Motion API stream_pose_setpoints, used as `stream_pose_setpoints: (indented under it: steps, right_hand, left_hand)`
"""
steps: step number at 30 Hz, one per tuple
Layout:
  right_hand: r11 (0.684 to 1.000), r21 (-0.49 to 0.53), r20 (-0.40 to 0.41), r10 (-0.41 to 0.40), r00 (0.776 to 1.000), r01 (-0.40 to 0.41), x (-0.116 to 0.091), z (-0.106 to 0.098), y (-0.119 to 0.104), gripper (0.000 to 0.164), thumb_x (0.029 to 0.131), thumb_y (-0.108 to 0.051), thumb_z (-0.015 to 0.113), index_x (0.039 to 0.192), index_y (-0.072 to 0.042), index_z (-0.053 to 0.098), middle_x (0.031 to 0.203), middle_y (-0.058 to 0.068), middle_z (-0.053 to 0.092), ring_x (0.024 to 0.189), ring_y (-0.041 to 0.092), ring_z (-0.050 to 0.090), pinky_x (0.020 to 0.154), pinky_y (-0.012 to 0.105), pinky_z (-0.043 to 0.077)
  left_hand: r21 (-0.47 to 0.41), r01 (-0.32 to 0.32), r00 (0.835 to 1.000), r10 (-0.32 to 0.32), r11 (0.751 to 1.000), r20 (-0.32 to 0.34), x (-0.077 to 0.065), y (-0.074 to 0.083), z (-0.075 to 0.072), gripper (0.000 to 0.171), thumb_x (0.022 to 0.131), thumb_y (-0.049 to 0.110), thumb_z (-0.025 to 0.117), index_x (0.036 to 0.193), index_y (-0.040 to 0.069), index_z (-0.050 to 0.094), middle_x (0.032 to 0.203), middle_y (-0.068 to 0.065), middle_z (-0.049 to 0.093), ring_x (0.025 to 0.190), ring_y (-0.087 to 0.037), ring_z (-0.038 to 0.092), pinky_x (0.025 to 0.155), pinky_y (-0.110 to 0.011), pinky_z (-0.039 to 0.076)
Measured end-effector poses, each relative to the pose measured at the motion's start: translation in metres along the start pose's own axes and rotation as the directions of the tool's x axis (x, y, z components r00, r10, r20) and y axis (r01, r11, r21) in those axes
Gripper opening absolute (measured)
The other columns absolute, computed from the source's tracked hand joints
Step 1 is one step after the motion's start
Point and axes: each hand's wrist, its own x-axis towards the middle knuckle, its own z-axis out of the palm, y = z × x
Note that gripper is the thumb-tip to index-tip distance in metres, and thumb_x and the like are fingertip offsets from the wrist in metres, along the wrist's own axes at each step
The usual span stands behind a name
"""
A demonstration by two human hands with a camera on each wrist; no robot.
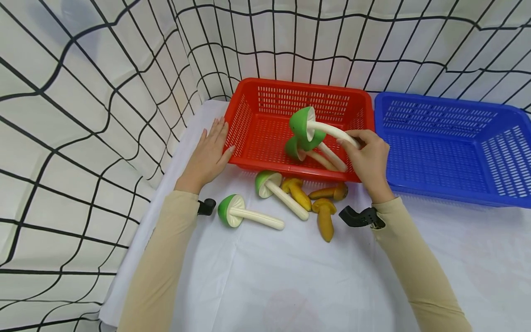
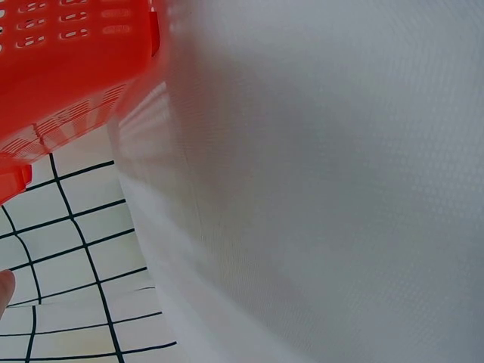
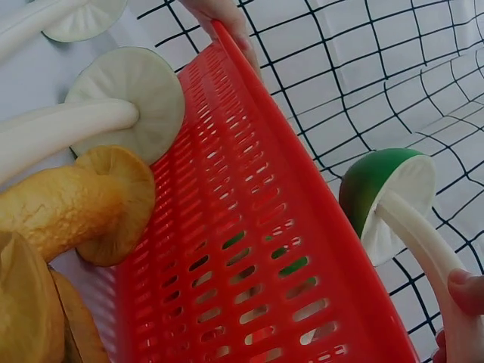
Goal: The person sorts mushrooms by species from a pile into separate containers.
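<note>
My right hand (image 1: pixel 368 159) pinches the white stem of a green-capped toy mushroom (image 1: pixel 304 124) over the red basket (image 1: pixel 300 174). In the right wrist view, the held mushroom (image 3: pixel 389 200) shows above the basket rim, thumb and fingertip at its stem. Below it, more green-capped mushrooms (image 1: pixel 333 157) lie inside the basket, partly hidden. My left hand (image 1: pixel 210 150) rests with straight fingers against the basket's left side; the left wrist view shows only a fingertip (image 2: pixel 4 287) of it. Two green-capped mushrooms, one nearer (image 1: pixel 257 218) and one farther (image 1: pixel 286 198), lie in front of the basket.
Several yellow-brown mushrooms (image 1: pixel 325 220) lie on the white cloth just before the red basket. A blue basket (image 1: pixel 439 191) stands to the right, close beside the red one. Black wire grid panels (image 1: pixel 327 39) rise behind and along the left.
</note>
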Motion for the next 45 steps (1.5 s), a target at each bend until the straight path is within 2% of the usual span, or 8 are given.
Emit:
stream_pose_setpoints:
  steps: [10, 23, 33, 38, 42, 45]
  right_hand:
    - [1.0, -0.007, 0.021, 0.019, 1.0, -0.019, 0.0, 0.003, 0.003, 0.026, 0.082, -0.011, 0.073, 0.101, 0.007, 0.07, 0.088, 0.021, 0.068, 0.066, 0.021, 0.053, 0.056, 0.015, 0.037]
    - [0.995, -0.047, 0.112, 0.091, 0.989, -0.087, 0.005, 0.008, 0.004, 0.028, 0.085, -0.015, 0.071, 0.104, 0.005, 0.07, 0.092, 0.019, 0.069, 0.074, 0.025, 0.061, 0.061, 0.017, 0.043]
    - [0.991, -0.099, 0.171, 0.108, 0.979, -0.092, 0.013, 0.015, 0.002, 0.028, 0.084, -0.016, 0.072, 0.104, 0.004, 0.071, 0.093, 0.019, 0.069, 0.075, 0.029, 0.063, 0.06, 0.026, 0.047]
    - [0.988, -0.122, 0.257, 0.129, 0.958, -0.1, 0.015, 0.018, 0.001, 0.028, 0.084, -0.017, 0.072, 0.103, 0.004, 0.071, 0.088, 0.019, 0.068, 0.069, 0.027, 0.06, 0.055, 0.022, 0.045]
    - [0.983, -0.157, 0.359, 0.149, 0.922, -0.098, 0.018, 0.019, -0.001, 0.026, 0.085, -0.015, 0.071, 0.102, 0.005, 0.07, 0.085, 0.018, 0.067, 0.066, 0.025, 0.055, 0.052, 0.024, 0.043]
    - [0.979, -0.189, 0.43, 0.153, 0.89, -0.077, 0.019, 0.019, -0.002, 0.024, 0.085, -0.013, 0.07, 0.102, 0.006, 0.07, 0.087, 0.019, 0.068, 0.07, 0.027, 0.056, 0.055, 0.029, 0.045]
  left_hand:
    - [-0.002, 0.004, 1.0, -0.004, 1.0, 0.003, 0.001, 0.002, -0.001, 0.064, 0.102, 0.035, 0.032, 0.149, -0.004, 0.012, 0.157, -0.015, 0.007, 0.144, -0.022, -0.001, 0.114, -0.043, 0.0]
    - [-0.004, 0.0, 1.0, 0.0, 1.0, -0.004, -0.001, 0.001, 0.0, 0.064, 0.102, 0.035, 0.033, 0.149, -0.004, 0.013, 0.156, -0.016, 0.007, 0.144, -0.023, -0.001, 0.114, -0.045, 0.001]
    - [-0.008, -0.004, 1.0, 0.004, 1.0, -0.01, 0.0, 0.001, 0.001, 0.064, 0.102, 0.035, 0.033, 0.149, -0.004, 0.014, 0.156, -0.016, 0.008, 0.144, -0.023, 0.0, 0.114, -0.045, 0.001]
    - [-0.002, -0.005, 1.0, 0.005, 1.0, -0.013, -0.001, 0.001, 0.0, 0.064, 0.102, 0.034, 0.033, 0.148, -0.005, 0.014, 0.156, -0.016, 0.008, 0.144, -0.024, 0.0, 0.114, -0.047, 0.003]
    - [0.003, -0.011, 1.0, 0.012, 1.0, -0.021, -0.001, 0.0, 0.0, 0.064, 0.102, 0.034, 0.034, 0.148, -0.005, 0.015, 0.156, -0.017, 0.009, 0.144, -0.024, 0.001, 0.114, -0.048, 0.005]
    - [-0.002, -0.016, 1.0, 0.016, 1.0, -0.024, 0.0, 0.0, 0.001, 0.063, 0.102, 0.034, 0.034, 0.148, -0.005, 0.015, 0.156, -0.017, 0.009, 0.144, -0.024, 0.002, 0.114, -0.048, 0.005]
